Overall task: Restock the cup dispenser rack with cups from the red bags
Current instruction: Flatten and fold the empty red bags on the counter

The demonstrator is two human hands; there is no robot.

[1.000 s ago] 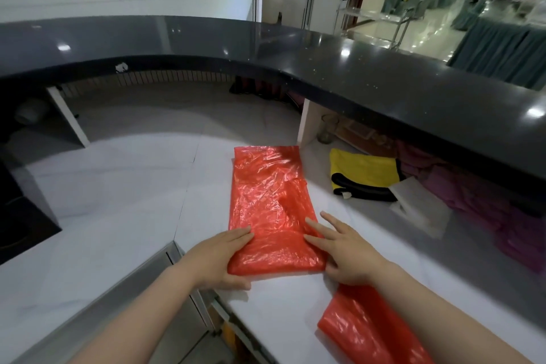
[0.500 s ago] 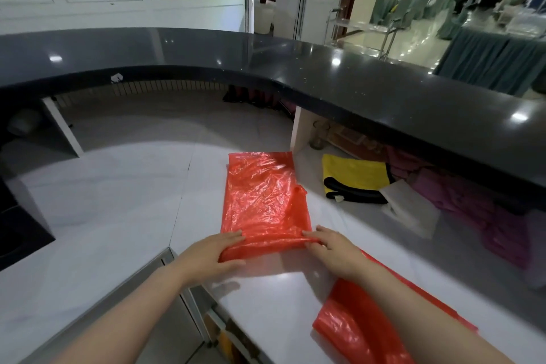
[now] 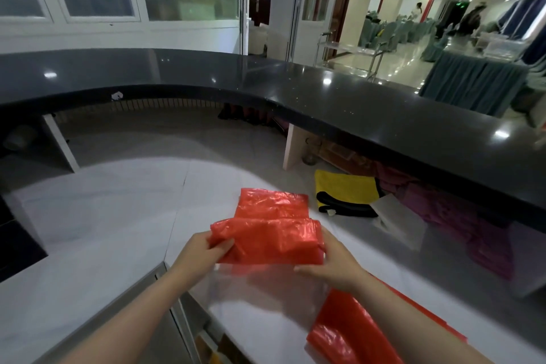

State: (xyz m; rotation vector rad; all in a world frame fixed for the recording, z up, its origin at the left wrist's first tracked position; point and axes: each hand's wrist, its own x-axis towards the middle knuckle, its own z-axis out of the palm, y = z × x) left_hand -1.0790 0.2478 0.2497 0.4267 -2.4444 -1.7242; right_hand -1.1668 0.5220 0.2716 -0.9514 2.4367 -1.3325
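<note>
A flat red plastic bag [image 3: 271, 227] lies on the white marble counter [image 3: 97, 216], its near end lifted and folded back over itself. My left hand [image 3: 204, 251] pinches the bag's near left corner. My right hand [image 3: 331, 263] grips its near right edge. A clear plastic sheet [image 3: 260, 289] hangs below the fold. A second red bag [image 3: 351, 331] lies flat under my right forearm near the counter's front edge. No cups and no dispenser rack are in view.
A raised black bar top [image 3: 339, 91] curves round the back and right. Under it lie a yellow and black cloth [image 3: 345, 192], white paper [image 3: 396, 213] and purple fabric [image 3: 461, 216]. A gap with a metal edge [image 3: 183, 319] opens below my left arm.
Both hands went from pressing the bag flat to gripping its near end and lifting it, folding it away from me. The view tilted upward.
</note>
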